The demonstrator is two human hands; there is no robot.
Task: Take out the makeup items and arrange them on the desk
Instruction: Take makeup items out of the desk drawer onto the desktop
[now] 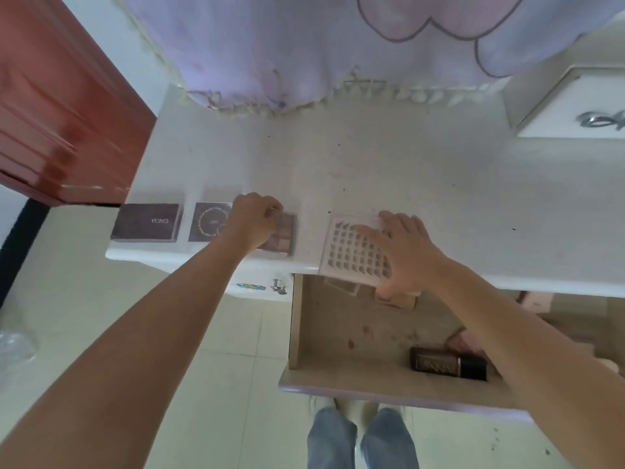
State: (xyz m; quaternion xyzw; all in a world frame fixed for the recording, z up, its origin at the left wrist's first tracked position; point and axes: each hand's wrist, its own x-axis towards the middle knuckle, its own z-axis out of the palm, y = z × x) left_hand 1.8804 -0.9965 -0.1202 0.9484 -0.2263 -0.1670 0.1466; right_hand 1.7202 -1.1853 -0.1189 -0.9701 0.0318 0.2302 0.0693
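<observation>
On the white desk (372, 170), near its front edge, lie a dark rectangular palette box (145, 222) and a square dark box (208, 221). Right of them my left hand (255, 220) is curled on an eyeshadow palette (282, 236) with brown pans, which rests on the desk. My right hand (402, 247) lies flat with spread fingers on a white lattice-patterned case (351, 253) that overhangs the desk edge above the open drawer (338, 333). In the drawer lie a dark foundation bottle (448, 363), a pink item (463, 340) and brown pieces under my hand.
A lilac curtain with fringe (304, 55) hangs over the back of the desk. A white drawer unit with a metal handle (571, 110) stands at the back right. A red-brown door (61, 113) is at left. My legs stand below the drawer on the tiled floor.
</observation>
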